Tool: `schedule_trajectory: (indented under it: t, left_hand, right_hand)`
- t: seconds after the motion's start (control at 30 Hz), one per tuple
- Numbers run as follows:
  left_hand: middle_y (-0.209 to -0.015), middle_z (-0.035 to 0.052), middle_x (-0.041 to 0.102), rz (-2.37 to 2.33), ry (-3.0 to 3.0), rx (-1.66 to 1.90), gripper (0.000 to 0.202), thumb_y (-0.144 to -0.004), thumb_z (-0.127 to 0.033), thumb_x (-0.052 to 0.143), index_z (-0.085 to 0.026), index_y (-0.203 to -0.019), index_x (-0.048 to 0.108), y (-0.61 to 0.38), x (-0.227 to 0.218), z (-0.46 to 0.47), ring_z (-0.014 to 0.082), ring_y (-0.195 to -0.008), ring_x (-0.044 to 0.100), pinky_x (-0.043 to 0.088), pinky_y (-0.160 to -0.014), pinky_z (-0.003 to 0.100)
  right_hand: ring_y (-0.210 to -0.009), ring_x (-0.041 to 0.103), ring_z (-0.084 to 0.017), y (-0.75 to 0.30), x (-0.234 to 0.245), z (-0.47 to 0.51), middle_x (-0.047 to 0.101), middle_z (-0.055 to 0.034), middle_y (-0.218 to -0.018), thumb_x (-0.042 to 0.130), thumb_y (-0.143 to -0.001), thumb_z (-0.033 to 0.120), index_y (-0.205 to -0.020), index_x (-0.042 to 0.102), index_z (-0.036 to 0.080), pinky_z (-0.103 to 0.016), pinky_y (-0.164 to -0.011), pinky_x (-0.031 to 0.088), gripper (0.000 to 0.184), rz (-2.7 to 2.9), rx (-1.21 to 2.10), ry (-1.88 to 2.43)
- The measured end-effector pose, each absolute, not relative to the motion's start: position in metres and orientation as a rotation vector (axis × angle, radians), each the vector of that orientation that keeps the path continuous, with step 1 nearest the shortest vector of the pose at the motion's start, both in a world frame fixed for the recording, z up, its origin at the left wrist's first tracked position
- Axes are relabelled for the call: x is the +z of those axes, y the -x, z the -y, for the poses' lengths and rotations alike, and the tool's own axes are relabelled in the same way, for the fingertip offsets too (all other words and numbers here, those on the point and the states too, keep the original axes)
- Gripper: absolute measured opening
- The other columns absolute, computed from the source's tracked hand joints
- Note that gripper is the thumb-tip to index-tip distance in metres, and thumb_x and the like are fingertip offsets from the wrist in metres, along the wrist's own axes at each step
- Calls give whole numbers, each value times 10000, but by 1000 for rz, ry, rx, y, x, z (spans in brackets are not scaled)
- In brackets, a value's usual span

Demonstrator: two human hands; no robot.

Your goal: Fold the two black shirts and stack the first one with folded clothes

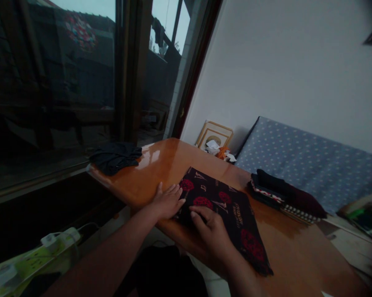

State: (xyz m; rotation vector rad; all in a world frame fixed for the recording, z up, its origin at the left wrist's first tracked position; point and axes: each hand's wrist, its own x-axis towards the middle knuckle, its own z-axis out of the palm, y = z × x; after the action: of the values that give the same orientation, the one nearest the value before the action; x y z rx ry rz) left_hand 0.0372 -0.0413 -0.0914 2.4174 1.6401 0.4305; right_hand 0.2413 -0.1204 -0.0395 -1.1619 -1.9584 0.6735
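Observation:
A dark cloth with red round motifs and pale lettering lies flat on the glossy wooden table. It looks folded; whether it is a garment or a scarf I cannot tell. My left hand rests flat on its left edge, fingers spread. Over the near part of the cloth is my right hand, its fingers curled and thumb and forefinger close together, pinching the fabric near the front edge. The pinched bit itself is mostly hidden.
A crumpled dark garment lies at the table's far left corner. Folded clothes are stacked along the right side. Beyond stands a blue patterned covered seat. A power strip with plugs is at lower left, beside the glass door.

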Motion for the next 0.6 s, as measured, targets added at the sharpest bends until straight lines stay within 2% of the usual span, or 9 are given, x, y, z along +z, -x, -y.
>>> schedule_trajectory:
  t: [0.13,0.2,0.33,0.4,0.5,0.6]
  left_hand:
    - [-1544,134,418,-1690,-2427,437,587,-983,-562,278,-246,-1425,498,-43,-82,33,353,-1473,253,-22,-1122,720]
    - [-1519,148,450,-1710,-2429,485,579,-987,-552,273,-220,-1382,536,-55,-71,23,344,-1464,276,20,-1140,697]
    - [-1597,132,321,-1595,-2481,519,666,-992,-580,179,-192,-1478,418,-82,-58,1,287,-1499,208,71,-1184,611]
    - [-1620,124,261,-1566,-2468,421,718,-978,-618,143,-196,-1515,363,-87,-63,-8,281,-1510,173,53,-1181,619]
    - [-1635,116,203,-1638,-2405,302,771,-949,-676,129,-218,-1533,339,-81,-77,-16,301,-1519,124,17,-1155,664]
    - [-1640,123,168,-1676,-2391,274,816,-929,-711,132,-207,-1540,328,-75,-83,-21,313,-1520,103,-5,-1147,674]
  right_hand:
    - [-1162,623,-256,-285,-44,92,699,-76,-1217,484,-945,503,-1166,710,243,-424,-1060,431,409,1832,408,1392]
    - [-1273,556,-271,-299,-48,81,648,-93,-1315,448,-948,539,-1240,679,223,-440,-1114,383,489,1866,310,1522]
    - [-1434,367,-293,-306,-62,70,502,-130,-1474,378,-960,577,-1384,576,158,-483,-1194,254,628,2048,253,1679]
    - [-1456,321,-298,-307,-70,70,445,-139,-1514,364,-959,600,-1415,542,143,-491,-1208,214,670,2099,273,1708]
    - [-1470,288,-294,-315,-76,73,419,-132,-1530,354,-946,648,-1435,522,160,-489,-1211,204,711,2099,353,1728]
    - [-1457,319,-284,-331,-70,73,440,-134,-1517,334,-943,673,-1441,514,165,-474,-1201,237,733,2088,427,1738]
